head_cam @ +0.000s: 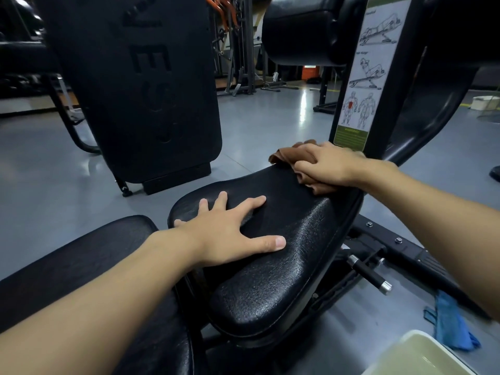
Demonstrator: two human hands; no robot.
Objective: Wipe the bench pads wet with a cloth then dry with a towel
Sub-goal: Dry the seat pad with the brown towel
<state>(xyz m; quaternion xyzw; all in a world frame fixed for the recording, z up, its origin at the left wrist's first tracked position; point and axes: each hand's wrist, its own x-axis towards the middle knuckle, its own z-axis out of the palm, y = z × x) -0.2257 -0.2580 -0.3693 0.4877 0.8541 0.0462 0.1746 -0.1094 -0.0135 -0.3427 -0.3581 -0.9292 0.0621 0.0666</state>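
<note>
A tall black upright panel (140, 90) with raised lettering stood on the grey floor (54, 171) beyond the bench. To the right, a black post carried a white exercise chart (362, 71), just behind the far end of the black textured vinyl seat pad (284, 253). A black adjustment pin with a silver tip (370, 274) jutted from the frame below. A crumpled blue cloth (451, 326) lay on the floor beside a pale rectangular basin (422, 355). The seat pad's long axis ran away from the camera toward the post, with a second black pad (81, 261) just left of it. The hands were apart. The left hand (227, 236) lay flat with its fingers spread on the pad's middle. The right hand (324, 163) gripped a bunched brown cloth (284, 155) against the pad's far edge.
</note>
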